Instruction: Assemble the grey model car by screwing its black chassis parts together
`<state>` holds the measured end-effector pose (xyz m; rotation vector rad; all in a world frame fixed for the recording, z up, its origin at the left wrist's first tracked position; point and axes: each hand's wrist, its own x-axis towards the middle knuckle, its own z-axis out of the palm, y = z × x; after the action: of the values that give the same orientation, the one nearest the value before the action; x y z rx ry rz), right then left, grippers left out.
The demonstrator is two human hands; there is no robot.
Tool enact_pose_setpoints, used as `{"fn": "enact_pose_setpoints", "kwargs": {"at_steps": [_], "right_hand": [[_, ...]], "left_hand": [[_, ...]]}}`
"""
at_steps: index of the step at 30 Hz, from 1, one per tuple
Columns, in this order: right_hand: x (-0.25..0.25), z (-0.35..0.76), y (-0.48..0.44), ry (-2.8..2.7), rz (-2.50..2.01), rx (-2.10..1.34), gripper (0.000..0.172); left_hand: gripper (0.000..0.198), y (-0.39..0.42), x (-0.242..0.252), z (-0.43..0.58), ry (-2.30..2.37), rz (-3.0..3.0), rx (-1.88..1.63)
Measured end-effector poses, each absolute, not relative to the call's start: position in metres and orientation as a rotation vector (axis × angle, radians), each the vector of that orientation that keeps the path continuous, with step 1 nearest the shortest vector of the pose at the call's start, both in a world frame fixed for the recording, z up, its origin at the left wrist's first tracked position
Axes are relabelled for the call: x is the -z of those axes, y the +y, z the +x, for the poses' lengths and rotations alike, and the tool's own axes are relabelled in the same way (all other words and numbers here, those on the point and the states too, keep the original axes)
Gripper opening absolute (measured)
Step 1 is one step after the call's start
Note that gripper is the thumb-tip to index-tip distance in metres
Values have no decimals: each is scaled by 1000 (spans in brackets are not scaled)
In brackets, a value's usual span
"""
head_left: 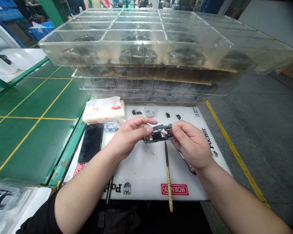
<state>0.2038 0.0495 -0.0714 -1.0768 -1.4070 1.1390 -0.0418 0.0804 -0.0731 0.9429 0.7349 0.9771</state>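
My left hand [129, 136] pinches the left end of a small dark grey plastic part [158, 136] held just above the white work board [141, 175]. My right hand [192, 143] grips the part's right end with closed fingers. A thin metal tool, perhaps tweezers [188, 164], pokes out below the right palm. A file with a wound yellow handle [169, 182] lies on the board beneath the part, pointing toward me.
Stacked clear compartment trays [136, 48] holding dark parts stand behind the board. A tissue pack [104, 112], a black phone [91, 142], a small clear cup [150, 110] and small black pieces [167, 115] lie on the board. Green table [34, 130] left, grey floor right.
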Motion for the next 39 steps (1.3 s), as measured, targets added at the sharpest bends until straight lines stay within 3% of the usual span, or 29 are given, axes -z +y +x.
{"fn": "enact_pose_setpoints", "kwargs": {"at_steps": [13, 24, 31, 35, 39], "right_hand": [[73, 201, 57, -1066, -1029, -1342, 53], [74, 203, 58, -1096, -1032, -1411, 51], [74, 213, 59, -1497, -1074, -1035, 58], [68, 218, 62, -1750, -991, -798, 75], [67, 218, 63, -1902, -766, -551, 70]], "left_hand": [[68, 75, 80, -46, 869, 1629, -1060], [52, 75, 73, -44, 956, 1862, -1113], [54, 73, 68, -49, 888, 1683, -1135], [59, 77, 65, -57, 717, 1553, -1031], [58, 78, 60, -63, 627, 1576, -956]]}}
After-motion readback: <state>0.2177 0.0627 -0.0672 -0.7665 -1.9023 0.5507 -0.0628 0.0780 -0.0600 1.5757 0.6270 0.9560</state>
